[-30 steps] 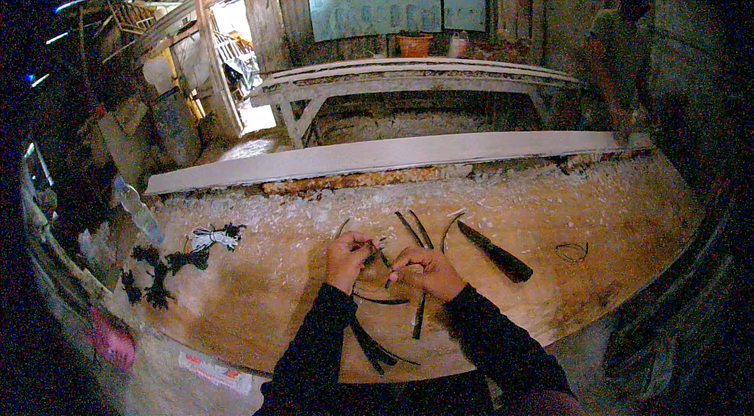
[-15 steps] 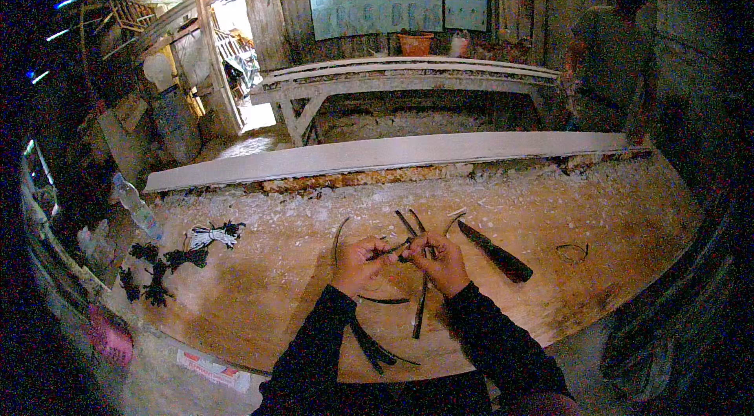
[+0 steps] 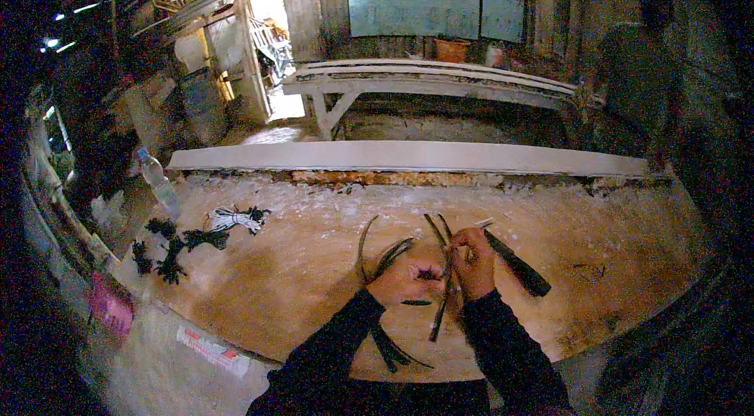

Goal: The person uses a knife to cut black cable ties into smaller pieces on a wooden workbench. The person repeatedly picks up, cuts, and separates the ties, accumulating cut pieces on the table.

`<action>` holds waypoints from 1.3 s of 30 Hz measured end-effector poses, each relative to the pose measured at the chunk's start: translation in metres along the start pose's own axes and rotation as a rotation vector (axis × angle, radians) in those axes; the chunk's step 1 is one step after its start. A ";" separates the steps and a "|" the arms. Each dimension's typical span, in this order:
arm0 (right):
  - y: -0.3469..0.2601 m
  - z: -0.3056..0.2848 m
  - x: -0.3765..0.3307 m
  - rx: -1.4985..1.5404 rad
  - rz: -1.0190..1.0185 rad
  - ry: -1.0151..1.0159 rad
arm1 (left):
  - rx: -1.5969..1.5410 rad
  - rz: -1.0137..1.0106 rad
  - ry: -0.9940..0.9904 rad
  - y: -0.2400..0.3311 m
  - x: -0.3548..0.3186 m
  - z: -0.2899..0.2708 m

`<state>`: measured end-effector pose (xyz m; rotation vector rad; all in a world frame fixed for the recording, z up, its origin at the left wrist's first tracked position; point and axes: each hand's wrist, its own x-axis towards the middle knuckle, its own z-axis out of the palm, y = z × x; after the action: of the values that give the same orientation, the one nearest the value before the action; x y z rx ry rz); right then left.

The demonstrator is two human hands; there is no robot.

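Note:
Low over the wooden table, my left hand has its fingers curled in. Dark thin strips come out beside its thumb side, seemingly gripped by it. My right hand is pinched closed just to the right, apart from the left; what is in its fingertips is too small to make out. A long dark strip runs beneath and between the hands. Nearer me lie more dark strips, partly under my left sleeve. A dark tapered piece, perhaps a blade, lies right of my right hand.
Bundles of black cord and a white cord bundle lie at the left, near a clear plastic bottle. A pale board lines the far edge. Behind it stands a long bench; a person is at the far right.
My hands, close together at a dark strip before, have drawn apart. The left has turned with its fingers curled; the right has moved slightly right. The whole view has shifted a little.

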<state>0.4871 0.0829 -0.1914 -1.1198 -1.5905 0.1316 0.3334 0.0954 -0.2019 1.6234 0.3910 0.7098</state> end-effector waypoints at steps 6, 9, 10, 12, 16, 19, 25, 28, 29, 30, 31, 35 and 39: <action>0.003 0.004 -0.004 0.318 0.283 -0.047 | 0.282 0.077 0.002 0.014 -0.003 0.006; 0.007 0.004 -0.004 0.423 0.222 -0.132 | 0.556 0.119 0.027 0.013 -0.005 0.003; 0.007 0.005 -0.005 0.389 0.208 -0.151 | 0.558 0.137 0.067 0.010 -0.004 0.002; 0.009 0.006 -0.005 0.328 0.258 -0.143 | 0.567 0.174 0.144 -0.001 0.000 -0.001; 0.013 0.011 -0.006 0.346 0.414 -0.144 | 0.464 0.057 0.604 -0.028 0.006 -0.014; 0.009 0.019 -0.013 0.378 0.366 -0.139 | 0.391 0.119 0.822 -0.038 0.006 -0.037; -0.009 0.017 -0.017 0.514 0.262 -0.351 | 0.348 0.057 0.924 -0.038 -0.003 -0.059; -0.017 0.014 -0.017 0.658 0.382 -0.484 | 0.272 -0.013 0.952 -0.040 -0.002 -0.059; -0.019 0.014 -0.017 0.703 0.445 -0.529 | 0.254 -0.039 0.972 -0.041 -0.002 -0.058; -0.020 0.014 -0.017 0.716 0.379 -0.545 | 0.212 0.007 0.985 -0.041 -0.001 -0.058; -0.021 0.015 -0.017 0.729 0.313 -0.559 | 0.194 0.043 0.994 -0.041 -0.001 -0.058; -0.020 0.016 -0.015 0.645 0.196 -0.630 | 0.456 0.024 0.979 -0.036 -0.002 -0.055; -0.020 0.011 -0.012 0.547 0.202 -0.574 | 0.484 0.062 0.931 -0.029 -0.004 -0.051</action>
<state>0.4652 0.0685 -0.1921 -0.8355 -1.7686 1.0357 0.3014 0.1368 -0.2283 1.6578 1.2594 1.4939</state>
